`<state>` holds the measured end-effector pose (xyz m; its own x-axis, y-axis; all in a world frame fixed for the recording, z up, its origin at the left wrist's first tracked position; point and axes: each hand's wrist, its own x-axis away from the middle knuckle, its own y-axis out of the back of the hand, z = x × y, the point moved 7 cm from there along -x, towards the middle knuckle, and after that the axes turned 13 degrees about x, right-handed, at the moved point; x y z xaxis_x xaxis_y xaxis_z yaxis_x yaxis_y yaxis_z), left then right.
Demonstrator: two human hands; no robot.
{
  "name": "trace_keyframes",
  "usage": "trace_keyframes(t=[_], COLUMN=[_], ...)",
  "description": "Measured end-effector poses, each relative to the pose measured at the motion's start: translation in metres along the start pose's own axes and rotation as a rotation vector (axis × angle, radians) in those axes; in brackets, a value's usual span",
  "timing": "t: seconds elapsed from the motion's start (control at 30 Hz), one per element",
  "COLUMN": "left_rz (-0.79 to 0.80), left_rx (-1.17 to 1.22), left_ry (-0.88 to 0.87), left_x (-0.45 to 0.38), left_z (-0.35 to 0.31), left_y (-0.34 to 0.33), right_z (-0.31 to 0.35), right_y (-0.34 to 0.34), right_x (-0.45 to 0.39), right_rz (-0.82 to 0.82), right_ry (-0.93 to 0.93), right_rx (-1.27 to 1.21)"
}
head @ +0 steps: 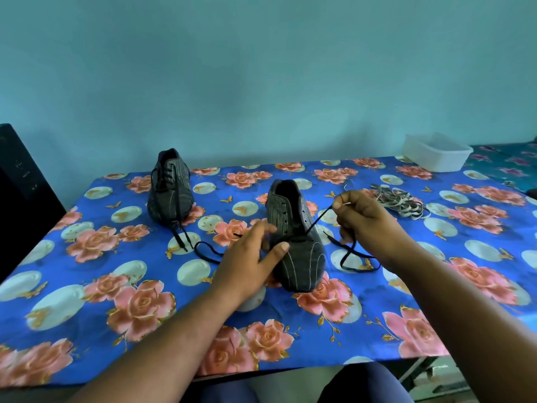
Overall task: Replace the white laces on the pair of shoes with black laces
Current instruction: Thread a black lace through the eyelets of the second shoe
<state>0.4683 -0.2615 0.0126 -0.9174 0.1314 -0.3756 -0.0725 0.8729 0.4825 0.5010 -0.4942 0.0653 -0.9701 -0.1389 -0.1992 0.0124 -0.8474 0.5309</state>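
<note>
Head view: on the table's glossy rose-print cloth (87, 286), the left hand (247, 263) rests relaxed fingers on the near striped fabric shoe (296, 242). Right hand (363, 222) pinches the thin black lace (315, 221) threaded through it. Farther off lie the black-laced second shoe (170, 187), tangled white laces (399, 202) and a white plastic tub (437, 152).

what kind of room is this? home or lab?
Probably a home room: a table under a blue rose-print cloth, a plain teal painted wall, and a white plastic tub by what may be a patterned bed cover.

Blue floral tablecloth (87, 286), striped shoes (293, 237).
</note>
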Motion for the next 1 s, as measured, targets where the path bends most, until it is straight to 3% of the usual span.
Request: trace_keyframes(t=[0.17,0.3,0.57,0.67,0.8,0.93,1.0], left_rz=[0.028,0.104,0.091,0.113,0.164,0.211,0.263], left_rx=[-0.023,-0.17,-0.439,-0.437,-0.072,0.112,0.13], left_ry=[-0.019,-0.071,-0.251,-0.151,0.186,0.451,0.463], left_x=[-0.009,-0.014,-0.016,-0.017,-0.013,-0.008,-0.007], left_z=[0.004,0.002,0.012,0.013,0.017,-0.001,-0.006], left_y=[0.006,0.008,0.033,0.031,0.022,0.003,-0.011], right_z=[-0.007,-0.006,-0.04,-0.043,-0.049,-0.047,-0.051], right_y=[0.009,0.011,0.027,0.023,0.007,0.004,-0.007], right_x=[0.005,0.013,0.023,0.02,0.016,-0.003,-0.014], right_rz=[0.021,0.027,0.032,0.048,0.212,-0.035,0.017], right_ry=[-0.006,0.057,0.043,0.054,0.001,0.017,-0.031], right_rx=[0.05,0.249,0.455,0.418,0.323,0.764,1.056])
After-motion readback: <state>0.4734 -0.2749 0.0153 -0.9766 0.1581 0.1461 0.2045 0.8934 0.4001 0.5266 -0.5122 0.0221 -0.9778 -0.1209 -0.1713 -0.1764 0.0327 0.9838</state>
